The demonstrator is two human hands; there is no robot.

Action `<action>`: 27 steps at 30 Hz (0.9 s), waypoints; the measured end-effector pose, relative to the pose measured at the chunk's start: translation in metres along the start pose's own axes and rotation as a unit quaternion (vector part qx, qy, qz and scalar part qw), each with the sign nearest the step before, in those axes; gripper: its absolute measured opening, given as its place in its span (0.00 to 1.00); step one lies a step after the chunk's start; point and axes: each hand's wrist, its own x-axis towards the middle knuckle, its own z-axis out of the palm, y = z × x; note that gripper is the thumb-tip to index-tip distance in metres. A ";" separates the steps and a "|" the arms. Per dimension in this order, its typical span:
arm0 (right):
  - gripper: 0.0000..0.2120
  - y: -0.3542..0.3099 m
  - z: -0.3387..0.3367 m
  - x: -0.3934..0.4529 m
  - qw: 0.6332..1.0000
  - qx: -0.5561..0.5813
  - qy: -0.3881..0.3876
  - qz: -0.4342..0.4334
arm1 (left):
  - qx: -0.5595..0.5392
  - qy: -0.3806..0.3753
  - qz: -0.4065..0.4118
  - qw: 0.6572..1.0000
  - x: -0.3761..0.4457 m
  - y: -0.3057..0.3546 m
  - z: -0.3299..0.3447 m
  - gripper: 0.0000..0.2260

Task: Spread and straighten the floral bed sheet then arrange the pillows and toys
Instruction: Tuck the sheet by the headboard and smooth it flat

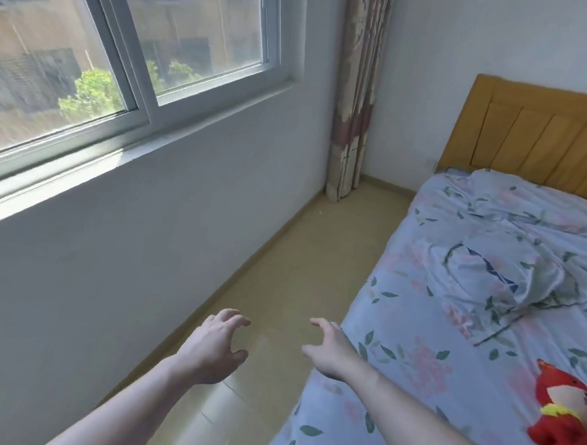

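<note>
Writing: no brand, label or readable text shows on any surface.
Left hand [214, 347]: held out over the floor [280, 257] beside the bed, fingers spread and loosely curled, holding nothing.
Right hand [329, 347]: at the near edge of the mattress, thumb and fingers apart, empty; whether it touches the cloth cannot be told.
Floral bed sheet [425, 365]: covers the mattress, pale blue with pink flowers and green leaves, rumpled toward the headboard [550, 141].
Pillow [497, 282]: in matching floral cloth, lying crumpled mid-bed, its outline hard to separate from the sheet.
Red plush toy [566, 418]: lies on the sheet near the right frame edge, its details blurred.
Cut off: the bed's right side and foot run out of frame.
Window [120, 56]: the buildings and greenery outside look hazy.
Curtain [359, 83]: hangs bunched in the corner.
</note>
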 end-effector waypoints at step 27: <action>0.33 -0.035 -0.169 0.229 0.938 0.194 0.228 0.174 | 0.127 -0.115 0.250 0.953 0.436 0.069 -0.138 0.28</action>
